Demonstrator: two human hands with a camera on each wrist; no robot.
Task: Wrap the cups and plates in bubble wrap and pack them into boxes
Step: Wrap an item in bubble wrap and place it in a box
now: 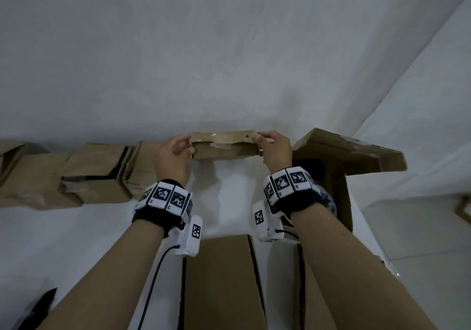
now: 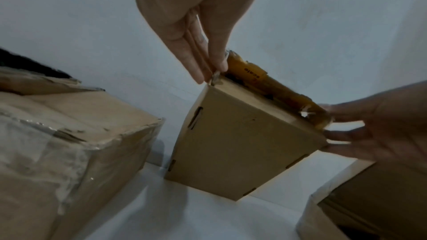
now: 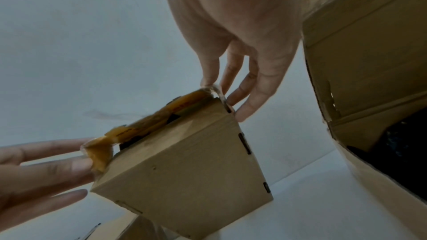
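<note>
A small brown cardboard box (image 1: 224,148) stands at the far side of the white table against the wall, with a strip of yellowish tape (image 2: 265,83) peeling along its top edge. My left hand (image 1: 187,146) pinches the box's top left corner, thumb and fingertips (image 2: 198,74) meeting at the edge. My right hand (image 1: 260,143) grips the top right corner, where its fingertips (image 3: 242,114) curl over the box (image 3: 184,171) and the tape end. I cannot make out any cups, plates or bubble wrap.
A row of worn cardboard boxes (image 1: 76,174) lines the wall on the left. A large open box (image 1: 344,156) with dark contents stands to the right. Flat cardboard boxes (image 1: 221,278) lie near me. A black object (image 1: 40,306) is at the lower left.
</note>
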